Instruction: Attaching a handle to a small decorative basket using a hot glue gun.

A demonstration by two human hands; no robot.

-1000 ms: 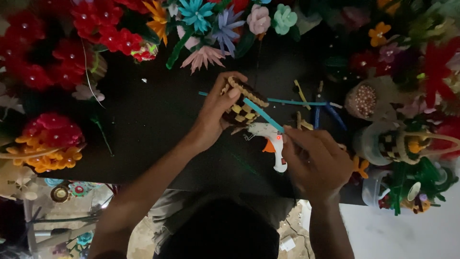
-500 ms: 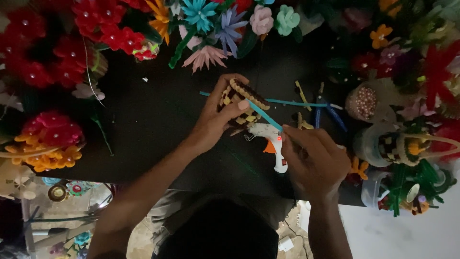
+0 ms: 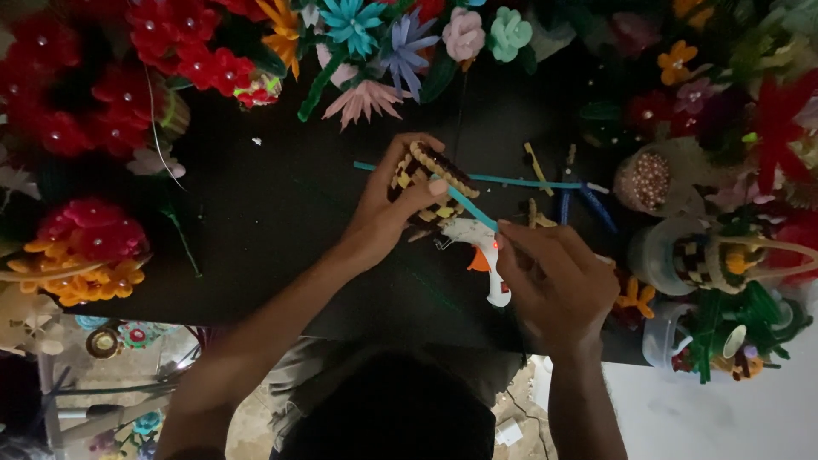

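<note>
My left hand (image 3: 382,220) grips a small woven basket piece (image 3: 423,173) in brown and yellow checks, held just above the black table (image 3: 281,213). My right hand (image 3: 558,283) pinches one end of a short teal strip (image 3: 469,208). The strip's other end touches the basket by my left thumb. A white glue gun with an orange trigger (image 3: 487,254) lies on the table under the strip, right beside my right fingers. Whether those fingers also touch it I cannot tell.
Handmade flowers ring the table: red ones (image 3: 102,94) on the left, teal, purple and pink ones (image 3: 383,34) at the top. A long teal stick (image 3: 528,182), loose sticks and small woven baskets with flowers (image 3: 707,260) lie to the right.
Almost nothing differs. Both hands keep their grip, and the basket piece has turned only slightly in my left hand.
</note>
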